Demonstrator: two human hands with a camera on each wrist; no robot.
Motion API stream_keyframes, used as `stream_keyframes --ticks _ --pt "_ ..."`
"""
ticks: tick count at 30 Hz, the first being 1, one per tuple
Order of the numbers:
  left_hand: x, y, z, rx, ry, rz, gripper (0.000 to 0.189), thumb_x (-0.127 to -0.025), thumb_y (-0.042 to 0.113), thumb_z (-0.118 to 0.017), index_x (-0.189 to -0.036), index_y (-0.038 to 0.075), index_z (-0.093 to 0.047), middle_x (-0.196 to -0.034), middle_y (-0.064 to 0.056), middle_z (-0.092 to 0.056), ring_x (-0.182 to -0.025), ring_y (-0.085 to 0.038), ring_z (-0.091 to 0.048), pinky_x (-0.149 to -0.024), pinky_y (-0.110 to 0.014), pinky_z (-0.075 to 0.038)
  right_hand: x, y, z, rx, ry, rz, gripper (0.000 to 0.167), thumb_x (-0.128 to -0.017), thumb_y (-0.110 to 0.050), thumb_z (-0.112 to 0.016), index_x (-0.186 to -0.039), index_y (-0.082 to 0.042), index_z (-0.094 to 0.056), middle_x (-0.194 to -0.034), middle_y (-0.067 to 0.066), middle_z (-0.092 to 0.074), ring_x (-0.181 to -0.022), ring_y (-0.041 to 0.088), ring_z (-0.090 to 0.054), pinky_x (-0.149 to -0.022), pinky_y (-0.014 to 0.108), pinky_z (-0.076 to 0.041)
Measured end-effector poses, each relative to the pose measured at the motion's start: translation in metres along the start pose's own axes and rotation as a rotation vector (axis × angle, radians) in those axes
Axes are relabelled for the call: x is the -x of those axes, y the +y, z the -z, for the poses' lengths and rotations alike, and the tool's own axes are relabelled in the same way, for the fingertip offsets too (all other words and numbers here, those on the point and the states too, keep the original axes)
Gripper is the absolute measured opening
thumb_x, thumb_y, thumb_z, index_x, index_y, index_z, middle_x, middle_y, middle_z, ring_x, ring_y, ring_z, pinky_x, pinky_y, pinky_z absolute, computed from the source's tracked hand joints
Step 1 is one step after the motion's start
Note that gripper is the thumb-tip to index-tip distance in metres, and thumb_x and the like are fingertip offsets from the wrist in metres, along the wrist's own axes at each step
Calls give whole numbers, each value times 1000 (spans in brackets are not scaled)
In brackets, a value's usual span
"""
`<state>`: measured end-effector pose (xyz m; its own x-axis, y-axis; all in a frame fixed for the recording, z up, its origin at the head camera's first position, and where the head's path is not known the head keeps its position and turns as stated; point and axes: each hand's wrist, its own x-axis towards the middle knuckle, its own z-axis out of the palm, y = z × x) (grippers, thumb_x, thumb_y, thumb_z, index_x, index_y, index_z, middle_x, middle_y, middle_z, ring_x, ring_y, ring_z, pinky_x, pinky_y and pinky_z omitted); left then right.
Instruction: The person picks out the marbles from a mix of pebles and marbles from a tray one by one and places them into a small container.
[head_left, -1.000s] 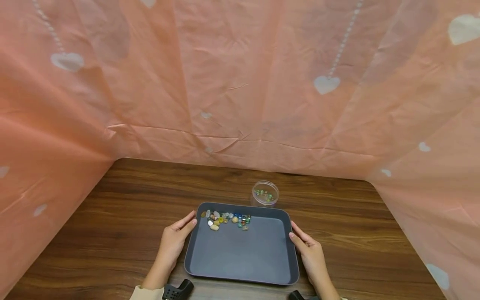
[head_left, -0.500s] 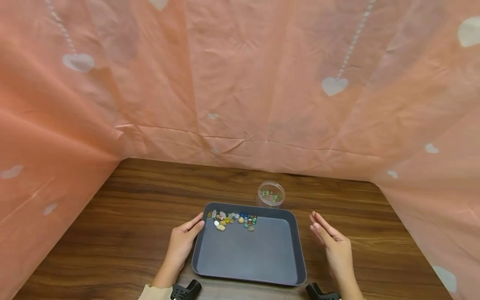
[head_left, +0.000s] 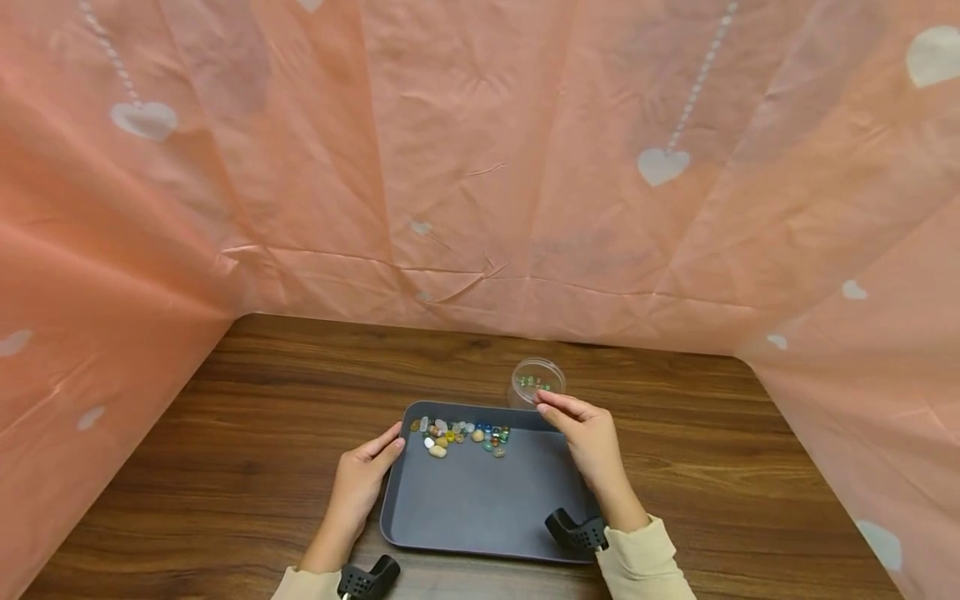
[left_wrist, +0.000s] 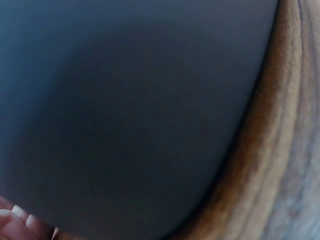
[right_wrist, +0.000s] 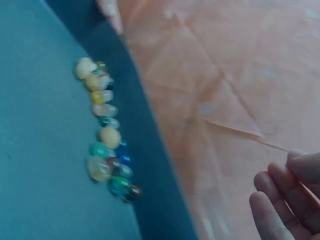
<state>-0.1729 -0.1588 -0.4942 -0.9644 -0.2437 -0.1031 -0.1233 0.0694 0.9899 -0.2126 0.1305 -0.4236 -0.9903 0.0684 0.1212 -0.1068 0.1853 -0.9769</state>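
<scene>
A dark grey rectangular tray (head_left: pixel 480 500) is in front of me in the head view. Small coloured stones (head_left: pixel 478 435) lie in it along the far side, towards the left; beige, yellow, blue and green ones show in the right wrist view. My left hand (head_left: pixel 356 483) grips the tray's left rim with thumb and fingers. Over the tray's far right part, my right hand (head_left: pixel 592 437) reaches out with loosely bent fingers. Its fingertips are by a clear round jar (head_left: pixel 514 392) holding small green pieces. In the right wrist view those fingers (right_wrist: pixel 267 215) hold nothing visible.
The tray stands on a brown wood-grain table (head_left: pixel 247 467). Pink cloth (head_left: pixel 450 167) with white hearts hangs behind and at both sides. The jar is just beyond the tray's far rim. A black wrist mount (head_left: pixel 577 531) overlaps the tray's lower right corner.
My right hand has let go of the tray's right rim, moved out to the right, then come forward and left to the jar. The left hand stays on the tray.
</scene>
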Motion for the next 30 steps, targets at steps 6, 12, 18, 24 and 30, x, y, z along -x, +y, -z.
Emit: stream_keyframes --ticks 6,12,18,24,30 --pt "3 -1 0 3 1 9 38 -92 24 -72 -127 8 -68 -130 -8 -65 -129 -21 -55 -89 -7 -44 -9 12 -22 112 -129 -77 24 -86 -6 -75 -109 3 -75 -106 18 -75 -91 1 -70 -80 13 -53" --pt "5 -1 3 -4 3 17 38 -92 25 -72 -126 10 -69 -128 -7 -66 -127 -20 -57 -90 -9 -45 -6 22 -32 232 -135 -114 16 -83 -8 -78 -98 -3 -80 -96 12 -78 -88 7 -70 -72 15 -51" --pt "5 -1 5 -17 11 11 38 -92 26 -72 -126 10 -69 -128 -8 -67 -127 -20 -57 -89 -9 -45 -2 26 -36 424 -139 -75 11 -78 -13 -82 -89 -11 -82 -90 7 -79 -84 11 -70 -65 22 -50" --pt "4 -3 4 -20 22 19 38 -91 26 -73 -125 10 -70 -126 -8 -68 -125 -20 -59 -88 -10 -47 1 30 -39 544 -139 2 9 -75 -12 -84 -84 -12 -83 -87 5 -79 -83 17 -73 -64 26 -53" --pt "4 -4 4 -10 17 36 37 -92 25 -72 -126 10 -69 -127 -6 -68 -124 -15 -58 -87 -10 -47 3 32 -42 593 -127 41 8 -74 -11 -85 -81 -11 -82 -84 5 -79 -80 19 -72 -64 28 -53"
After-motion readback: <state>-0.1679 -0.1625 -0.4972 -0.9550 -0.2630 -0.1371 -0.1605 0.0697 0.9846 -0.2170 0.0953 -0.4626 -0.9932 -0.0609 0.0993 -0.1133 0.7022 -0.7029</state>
